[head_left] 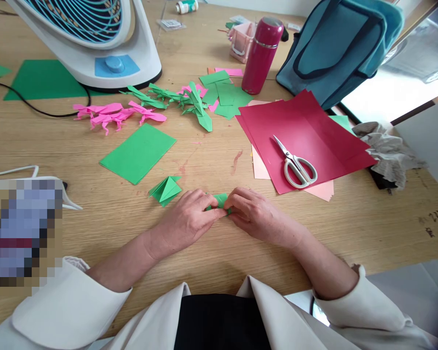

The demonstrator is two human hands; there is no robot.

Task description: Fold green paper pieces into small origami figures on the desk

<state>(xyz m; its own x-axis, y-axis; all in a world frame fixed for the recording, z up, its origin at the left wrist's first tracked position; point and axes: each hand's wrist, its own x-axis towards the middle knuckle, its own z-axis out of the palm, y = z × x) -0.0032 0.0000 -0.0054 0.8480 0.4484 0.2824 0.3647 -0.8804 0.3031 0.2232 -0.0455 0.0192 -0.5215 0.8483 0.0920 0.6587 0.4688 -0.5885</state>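
Observation:
A small piece of folded green paper is pinched between both hands just above the wooden table. My left hand has its fingers closed on the paper's left end. On the right end, my right hand grips with thumb and fingers, which hide much of the piece. Just left of my left hand stands a folded green paper shape with raised pleats. Farther back lies a flat stack of green paper.
Pink origami figures and green origami figures lie behind. Scissors rest on red paper at right. A fan, a magenta flask and a blue bag stand at the back.

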